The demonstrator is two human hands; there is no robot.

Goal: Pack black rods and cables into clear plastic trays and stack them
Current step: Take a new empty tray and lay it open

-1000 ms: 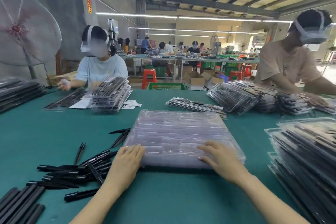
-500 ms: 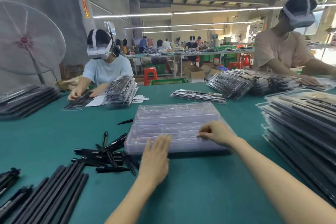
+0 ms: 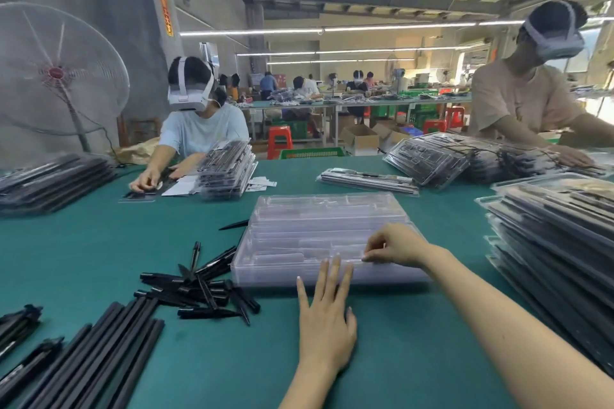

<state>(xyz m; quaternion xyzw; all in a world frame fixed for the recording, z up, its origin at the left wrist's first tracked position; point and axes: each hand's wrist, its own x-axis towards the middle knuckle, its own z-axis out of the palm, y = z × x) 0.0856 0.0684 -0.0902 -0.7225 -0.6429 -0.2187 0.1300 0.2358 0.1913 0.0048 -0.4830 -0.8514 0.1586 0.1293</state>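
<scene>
since a second ago the right hand (image 3: 395,247) has climbed onto the stack of clear trays (image 3: 319,236) at twelve o'clock on the tabletop (image 3: 83,242), its grip pinching the top tray's near edge; likely peeling one off. the left hand (image 3: 327,315) lies flat, fingers spread. one empty stack, roughly a dozen loose short rods (image 3: 199,289) at ten o'clock.

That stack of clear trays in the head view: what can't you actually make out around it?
- Clear tray stack: number of trays, the layers blur together.
- Right hand: fingertips at the top tray's edge; the grip is too small to see.
- Filled tray pile: cut off by the right edge.
</scene>
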